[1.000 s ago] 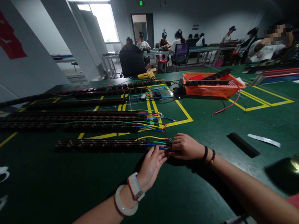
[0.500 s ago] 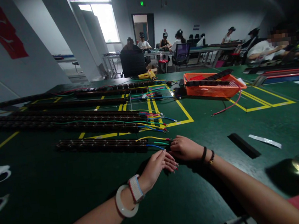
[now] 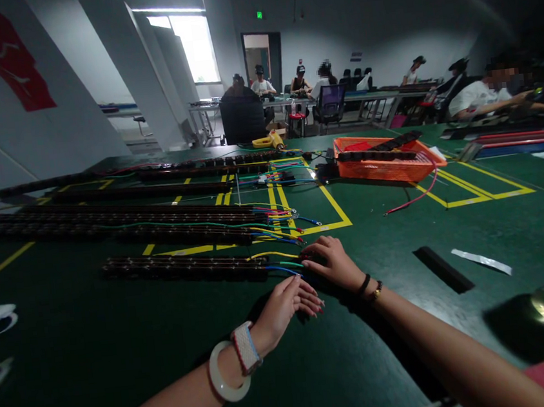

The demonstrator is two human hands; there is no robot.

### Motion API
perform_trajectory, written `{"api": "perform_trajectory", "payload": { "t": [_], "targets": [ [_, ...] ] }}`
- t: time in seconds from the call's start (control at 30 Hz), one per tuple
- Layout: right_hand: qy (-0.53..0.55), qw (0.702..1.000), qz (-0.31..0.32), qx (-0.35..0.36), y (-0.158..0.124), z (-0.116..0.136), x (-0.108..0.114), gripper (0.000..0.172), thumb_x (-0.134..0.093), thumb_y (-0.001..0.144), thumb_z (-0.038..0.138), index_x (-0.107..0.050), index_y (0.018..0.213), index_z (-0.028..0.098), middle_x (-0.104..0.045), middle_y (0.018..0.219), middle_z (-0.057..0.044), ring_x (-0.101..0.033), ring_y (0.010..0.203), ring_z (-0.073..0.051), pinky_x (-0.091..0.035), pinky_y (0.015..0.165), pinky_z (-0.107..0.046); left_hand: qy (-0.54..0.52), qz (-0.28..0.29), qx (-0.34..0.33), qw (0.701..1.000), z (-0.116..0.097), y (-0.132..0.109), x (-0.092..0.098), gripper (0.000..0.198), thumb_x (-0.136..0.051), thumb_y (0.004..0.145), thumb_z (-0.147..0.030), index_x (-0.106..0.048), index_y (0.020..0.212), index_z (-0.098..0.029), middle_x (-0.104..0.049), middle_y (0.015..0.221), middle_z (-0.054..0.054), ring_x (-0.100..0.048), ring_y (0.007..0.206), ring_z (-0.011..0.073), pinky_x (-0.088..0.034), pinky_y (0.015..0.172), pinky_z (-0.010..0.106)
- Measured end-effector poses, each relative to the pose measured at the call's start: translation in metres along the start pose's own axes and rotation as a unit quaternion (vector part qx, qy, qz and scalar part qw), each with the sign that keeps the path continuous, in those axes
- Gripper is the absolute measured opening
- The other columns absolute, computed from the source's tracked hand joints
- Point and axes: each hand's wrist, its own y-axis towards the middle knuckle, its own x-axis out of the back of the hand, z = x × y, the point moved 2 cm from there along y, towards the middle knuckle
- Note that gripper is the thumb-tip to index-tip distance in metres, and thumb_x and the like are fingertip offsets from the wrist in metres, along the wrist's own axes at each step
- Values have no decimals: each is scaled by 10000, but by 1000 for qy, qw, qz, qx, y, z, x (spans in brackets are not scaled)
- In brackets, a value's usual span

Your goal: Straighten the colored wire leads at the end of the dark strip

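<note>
A long dark strip [image 3: 181,267] lies on the green table [image 3: 122,349], with yellow, green and blue wires [image 3: 281,262] coming out of its right end. My right hand [image 3: 330,261] rests palm down at those wire ends, its fingers stretched toward them and touching them. My left hand [image 3: 285,304] hovers just below the wires with its fingers loosely extended and nothing in it. A white bangle and a striped band sit on my left wrist; dark bead bracelets are on my right wrist.
Several more long dark strips [image 3: 108,217] with coloured wires lie further back inside yellow floor-tape lines. An orange basket [image 3: 387,160] holds dark parts, and a yellow tool [image 3: 268,141] lies behind. A black bar [image 3: 441,268] and white strip [image 3: 482,260] lie right. People sit at far tables.
My left hand let go of the wire ends and drew back toward me, opening. My right hand shifted slightly up and flattened over the wire ends.
</note>
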Motion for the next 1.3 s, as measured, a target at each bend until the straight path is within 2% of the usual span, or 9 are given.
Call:
{"api": "perform_trajectory", "payload": {
  "t": [0.1,0.23,0.53,0.73,0.83,0.9,1.07,1.2,1.3],
  "targets": [
    [4,1000,25,12,1,4,-9,347,-607,823,483,-615,1102,276,-589,1004,-50,-477,971,-231,-311,861,-377,4,-4,-1,1000,-1,0,-1,366,-414,881,-441,-551,816,-108,-666,734,121,-642,663,193,-473,632,309],
    [14,999,47,12,2,10,-16,355,-613,835,434,-593,1151,274,-606,971,-47,-471,972,-226,-300,877,-388,10,-6,-2,1000,-2,-1,-3,366,-396,888,-434,-549,811,-111,-662,726,118,-641,661,194,-474,630,309],
    [18,996,78,35,3,10,-19,142,-658,810,342,-650,857,208,-612,814,-15,-483,851,-185,-289,827,-354,-7,-7,-5,1000,-1,-1,-2,339,-398,896,-394,-550,812,-103,-669,738,136,-644,658,194,-478,623,303],
    [11,998,35,48,2,17,-18,61,-653,823,244,-645,797,190,-622,751,-5,-518,785,-155,-298,809,-329,-68,-26,19,997,1,5,2,329,-376,914,-358,-556,849,-91,-677,801,159,-659,734,214,-496,764,373],
    [-38,996,3,86,0,23,-14,60,-612,854,222,-652,817,196,-630,773,-10,-520,764,-149,-322,794,-320,-120,-24,34,992,2,9,4,326,-367,922,-357,-559,924,-94,-679,880,160,-661,814,222,-482,831,404],
    [-95,987,-20,127,-2,26,-11,95,-563,884,222,-655,866,204,-633,804,-21,-511,755,-160,-335,793,-336,-158,-28,17,987,3,11,6,305,-388,918,-359,-550,997,-113,-672,961,156,-651,886,223,-473,858,410],
    [-201,944,-29,259,-8,31,-9,213,-461,923,172,-618,1068,171,-631,856,-48,-507,772,-185,-358,852,-380,-242,-60,-36,968,6,13,10,195,-518,870,-340,-551,967,-175,-660,1033,99,-607,1005,192,-473,886,363],
    [-200,919,-11,338,-11,35,-8,267,-393,940,127,-604,1103,128,-632,953,-67,-522,826,-180,-369,897,-349,-245,-76,-40,966,7,13,10,141,-557,850,-310,-565,849,-169,-677,897,65,-619,957,166,-489,854,311],
    [-162,929,28,330,-10,36,-1,277,-409,947,213,-575,1165,174,-624,1027,-62,-521,937,-190,-334,945,-371,-239,-86,-37,967,5,12,9,148,-552,854,-295,-566,818,-152,-677,864,68,-628,913,163,-499,833,304]
  ]
}}
